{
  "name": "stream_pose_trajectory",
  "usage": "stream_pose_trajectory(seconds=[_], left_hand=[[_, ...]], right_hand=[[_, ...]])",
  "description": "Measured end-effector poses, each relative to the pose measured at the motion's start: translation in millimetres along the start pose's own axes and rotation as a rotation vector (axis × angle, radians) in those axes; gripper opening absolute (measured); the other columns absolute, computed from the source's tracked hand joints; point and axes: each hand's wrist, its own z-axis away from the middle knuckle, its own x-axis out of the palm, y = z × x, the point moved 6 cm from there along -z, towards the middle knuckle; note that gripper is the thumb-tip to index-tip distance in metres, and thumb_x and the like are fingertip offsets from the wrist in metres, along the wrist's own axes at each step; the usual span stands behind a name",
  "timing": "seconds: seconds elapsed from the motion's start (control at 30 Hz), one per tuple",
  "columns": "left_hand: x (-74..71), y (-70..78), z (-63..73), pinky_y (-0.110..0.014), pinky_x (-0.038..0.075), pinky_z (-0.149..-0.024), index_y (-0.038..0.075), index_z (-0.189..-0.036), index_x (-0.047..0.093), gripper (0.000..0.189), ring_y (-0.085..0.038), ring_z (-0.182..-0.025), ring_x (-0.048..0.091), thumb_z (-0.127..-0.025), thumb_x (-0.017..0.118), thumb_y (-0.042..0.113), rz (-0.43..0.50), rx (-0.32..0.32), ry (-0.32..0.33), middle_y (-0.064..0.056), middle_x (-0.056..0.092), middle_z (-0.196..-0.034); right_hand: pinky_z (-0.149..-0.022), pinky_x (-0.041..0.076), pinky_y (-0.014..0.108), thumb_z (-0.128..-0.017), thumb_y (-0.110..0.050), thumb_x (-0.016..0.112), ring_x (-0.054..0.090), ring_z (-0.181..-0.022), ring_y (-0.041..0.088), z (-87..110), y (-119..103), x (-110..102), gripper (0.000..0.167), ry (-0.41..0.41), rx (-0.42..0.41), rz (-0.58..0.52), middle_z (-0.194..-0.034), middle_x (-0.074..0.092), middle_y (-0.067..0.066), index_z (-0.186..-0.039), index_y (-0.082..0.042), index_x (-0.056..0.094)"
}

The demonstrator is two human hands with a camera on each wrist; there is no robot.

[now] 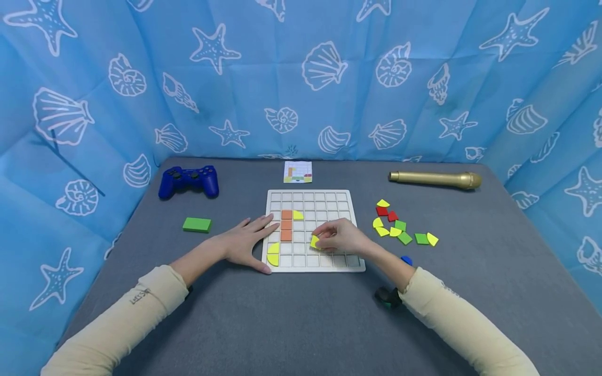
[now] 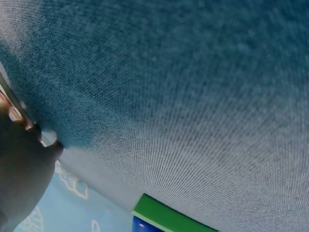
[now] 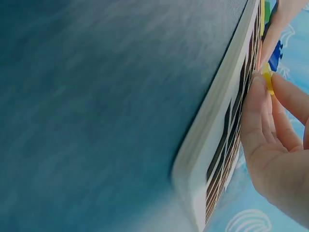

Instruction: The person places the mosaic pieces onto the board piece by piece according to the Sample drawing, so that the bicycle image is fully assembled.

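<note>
A white gridded board [image 1: 310,270] lies on the grey table. Fingers spread, my left hand [image 1: 242,244] rests along the board's left edge; in the left wrist view only part of this hand [image 2: 24,169] shows, dark. Over the lower middle squares, my right hand [image 1: 345,237] pinches a yellow quarter-circle tile [image 1: 314,242] between thumb and finger. That tile [image 3: 268,79] stands tilted just above the grid in the right wrist view. Three orange square tiles [image 1: 286,225] form a column on the board. Beside the top one sits a yellow tile [image 1: 298,215], with two more yellow tiles [image 1: 273,259] at lower left.
Loose yellow, red and green tiles [image 1: 400,225] lie right of the board. Behind it is a printed pattern card [image 1: 298,177]. A gold microphone [image 1: 432,179] lies back right, a blue game controller [image 1: 189,181] back left, and a green block [image 1: 197,224] left. A blue piece [image 1: 406,259] is partly hidden by the right forearm.
</note>
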Motion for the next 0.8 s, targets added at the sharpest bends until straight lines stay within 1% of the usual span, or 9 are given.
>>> stream_pose_trajectory(seconds=[0.1,0.27,0.57,0.8], left_hand=[[0.4,0.4,0.2,-0.052,0.005,-0.112,0.02,-0.155,0.008,0.115,-0.022,-0.144,0.001,-0.07,0.054,0.082,0.004,0.0,0.002,-0.006,-0.003,-0.159],[0.7,-0.4,0.1,-0.051,0.005,-0.112,0.021,-0.155,0.008,0.114,-0.022,-0.144,0.001,-0.07,0.054,0.082,0.009,-0.011,-0.001,-0.005,-0.003,-0.159],[-0.1,-1.1,-0.6,-0.051,0.005,-0.112,0.021,-0.155,0.008,0.115,-0.021,-0.144,0.001,-0.069,0.053,0.083,0.008,-0.018,-0.007,-0.004,-0.003,-0.159],[-0.4,0.1,-0.1,-0.052,0.005,-0.112,0.02,-0.155,0.009,0.114,-0.021,-0.144,0.0,-0.071,0.054,0.082,0.013,-0.007,-0.005,-0.005,-0.003,-0.159]], right_hand=[[-0.063,0.054,0.029,-0.084,-0.006,0.073,0.063,-0.068,0.016,-4.8,-4,9,0.023,-0.015,0.006,-0.005,-0.076,0.064,0.006,-0.106,0.0,0.07],[-0.061,0.054,0.028,-0.085,-0.006,0.072,0.064,-0.066,0.015,-11.4,-11,20,0.021,-0.04,0.006,0.025,-0.075,0.065,0.005,-0.105,-0.001,0.071],[-0.059,0.052,0.027,-0.086,-0.004,0.07,0.06,-0.063,0.012,-20.6,-23,32,0.017,-0.06,-0.004,0.07,-0.075,0.065,0.003,-0.103,-0.002,0.072],[-0.056,0.051,0.025,-0.085,-0.005,0.072,0.059,-0.059,0.012,-27.5,-28,43,0.018,-0.067,-0.003,0.104,-0.072,0.065,0.003,-0.102,-0.004,0.073]])
